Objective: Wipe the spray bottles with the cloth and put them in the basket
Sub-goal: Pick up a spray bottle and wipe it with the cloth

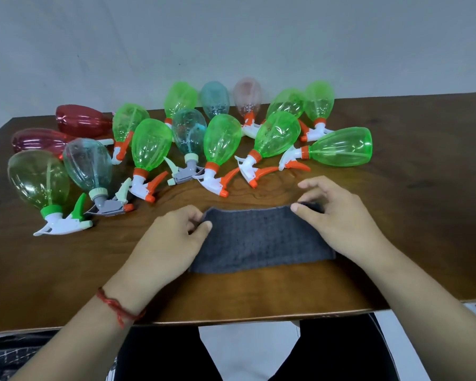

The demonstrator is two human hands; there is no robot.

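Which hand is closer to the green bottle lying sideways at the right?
Right. The right hand pinches a corner of the cloth just in front of that bottle; the left hand pinches the opposite corner, farther to the left.

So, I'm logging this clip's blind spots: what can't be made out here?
Head view:
Basket: not in frame, so its place is unknown.
Red bottles: spray heads mostly hidden behind nearer bottles.
Cloth: far corners covered by the left hand and right hand.
Pink bottle at the back: blurred, contents unclear.
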